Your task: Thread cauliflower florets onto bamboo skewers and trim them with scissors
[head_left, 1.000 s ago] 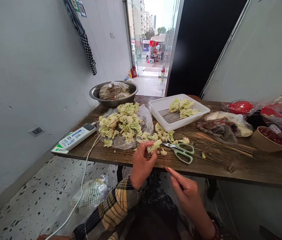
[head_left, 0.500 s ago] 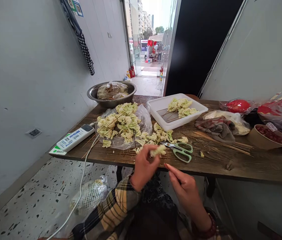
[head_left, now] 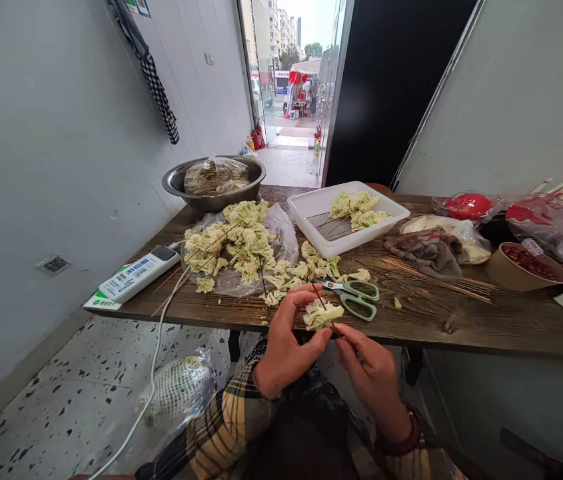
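My left hand (head_left: 288,343) curls its thumb and fingers around a pale cauliflower floret (head_left: 322,315) above the table's front edge. A thin dark skewer (head_left: 334,328) is pinched in my right hand (head_left: 368,367). The stick lines up with the floret and shows on its far side too, so it seems to pass through or behind it; I cannot tell which. Just beyond my hands lie green-handled scissors (head_left: 358,299) and loose floret pieces (head_left: 306,270). A larger cauliflower pile (head_left: 246,243), with skewers among it, rests on a clear plastic bag (head_left: 284,233).
A white tray (head_left: 306,230) holds skewered florets. Several loose skewers (head_left: 441,283) lie beside a crumpled cloth (head_left: 426,252). At the back left stands a metal bowl (head_left: 174,183) with bagged contents. A white boxy device (head_left: 136,273) trails a cable; a paper bowl (head_left: 521,273) is right.
The floret has come down and the skewer has met it, showing on both sides. My hands have drawn together. The whole view has shifted slightly.
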### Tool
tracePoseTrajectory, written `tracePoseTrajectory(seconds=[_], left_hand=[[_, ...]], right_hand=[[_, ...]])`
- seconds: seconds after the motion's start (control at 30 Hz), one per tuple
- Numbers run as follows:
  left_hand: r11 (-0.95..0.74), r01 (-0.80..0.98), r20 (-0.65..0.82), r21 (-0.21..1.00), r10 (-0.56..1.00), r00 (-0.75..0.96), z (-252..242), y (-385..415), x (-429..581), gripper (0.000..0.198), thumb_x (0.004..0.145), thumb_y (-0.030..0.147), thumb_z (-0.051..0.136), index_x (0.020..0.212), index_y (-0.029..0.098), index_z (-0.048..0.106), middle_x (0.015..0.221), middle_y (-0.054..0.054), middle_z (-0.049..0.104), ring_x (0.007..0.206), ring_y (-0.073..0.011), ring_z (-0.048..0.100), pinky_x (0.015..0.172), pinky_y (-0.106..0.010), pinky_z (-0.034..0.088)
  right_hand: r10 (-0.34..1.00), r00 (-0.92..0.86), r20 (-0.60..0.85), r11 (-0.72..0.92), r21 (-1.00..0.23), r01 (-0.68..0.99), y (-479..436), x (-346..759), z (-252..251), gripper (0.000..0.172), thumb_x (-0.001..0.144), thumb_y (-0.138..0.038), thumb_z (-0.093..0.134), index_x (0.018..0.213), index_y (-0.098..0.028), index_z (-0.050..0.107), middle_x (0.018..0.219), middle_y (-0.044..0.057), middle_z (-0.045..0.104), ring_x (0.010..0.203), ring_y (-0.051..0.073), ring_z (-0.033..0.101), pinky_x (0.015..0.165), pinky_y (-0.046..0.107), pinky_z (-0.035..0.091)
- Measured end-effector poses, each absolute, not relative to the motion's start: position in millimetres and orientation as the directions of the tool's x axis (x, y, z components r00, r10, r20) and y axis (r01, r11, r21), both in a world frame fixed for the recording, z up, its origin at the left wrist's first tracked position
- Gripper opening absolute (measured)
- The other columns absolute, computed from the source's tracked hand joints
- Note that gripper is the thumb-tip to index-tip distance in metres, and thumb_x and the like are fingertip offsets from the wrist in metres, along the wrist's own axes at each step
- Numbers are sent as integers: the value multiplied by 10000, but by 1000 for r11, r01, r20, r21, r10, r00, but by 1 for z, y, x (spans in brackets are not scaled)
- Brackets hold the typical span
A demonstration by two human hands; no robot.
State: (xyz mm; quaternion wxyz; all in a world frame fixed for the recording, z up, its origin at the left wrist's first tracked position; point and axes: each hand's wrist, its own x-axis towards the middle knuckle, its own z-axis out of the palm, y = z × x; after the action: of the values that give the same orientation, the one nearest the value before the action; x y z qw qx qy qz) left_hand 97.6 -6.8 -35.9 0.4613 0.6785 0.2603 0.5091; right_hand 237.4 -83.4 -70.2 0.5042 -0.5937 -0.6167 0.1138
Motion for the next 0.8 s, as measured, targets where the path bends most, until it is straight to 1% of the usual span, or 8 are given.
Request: tracePoseTrajectory(seconds=[0.1,0.17,0.27,0.37,0.5,0.63,0.7,0.8], left_hand=[[-490,-113,491,864,773,403,-30,-9,94,315,795,182,625,1100,227,561,1243,-126,560,1195,-268,529,1007,-426,434],[-504,-104,497,857,756,426,-26,-9,93,246,821,205,606,1067,218,594,1201,-126,590,1159,-264,547,981,-415,447],[-501,-77,483,862,763,431,-23,-7,94,133,864,226,561,977,208,629,1096,-111,638,1069,-240,590,927,-384,468],[-469,-19,433,883,798,420,-25,-4,96,123,887,255,539,923,201,643,1016,-96,656,1007,-221,606,893,-356,471],[-367,45,314,929,849,425,-35,-1,97,189,902,313,518,963,194,652,1012,-90,651,994,-214,598,885,-331,456],[-293,65,237,954,869,434,-44,1,98,222,909,360,504,957,190,639,1021,-75,634,975,-199,583,857,-294,445],[-264,82,206,961,882,425,-46,3,100,238,906,384,506,934,184,632,1001,-67,627,939,-189,577,824,-276,445],[-229,100,168,968,892,419,-49,5,103,274,909,410,491,939,173,624,979,-65,618,903,-181,567,779,-262,444]], right_hand=[[856,225,465,257,-761,596,-85,238,-74,259,932,-289,489,1079,-237,695,736,18,736,572,149,670,600,253,569],[861,227,455,255,-772,583,-86,237,-75,247,930,-290,496,1070,-233,693,723,15,724,561,145,654,594,251,559],[877,230,421,244,-804,542,-86,234,-73,238,931,-294,497,1049,-217,688,651,-2,687,502,131,613,546,234,534],[903,228,364,212,-840,498,-86,231,-72,248,934,-301,483,1060,-212,678,603,-17,658,469,128,596,526,230,521],[910,229,345,200,-850,487,-85,228,-74,247,930,-296,478,1063,-211,669,685,5,707,519,135,632,574,237,539],[889,248,385,220,-834,507,-81,228,-72,222,920,-264,483,1002,-202,680,824,38,752,681,158,701,659,240,554],[878,261,401,228,-830,510,-78,227,-72,218,921,-254,485,983,-202,687,873,41,759,746,161,712,694,237,551],[871,285,400,220,-836,503,-73,226,-75,215,923,-257,494,980,-205,695,880,33,759,760,155,711,686,227,539]])
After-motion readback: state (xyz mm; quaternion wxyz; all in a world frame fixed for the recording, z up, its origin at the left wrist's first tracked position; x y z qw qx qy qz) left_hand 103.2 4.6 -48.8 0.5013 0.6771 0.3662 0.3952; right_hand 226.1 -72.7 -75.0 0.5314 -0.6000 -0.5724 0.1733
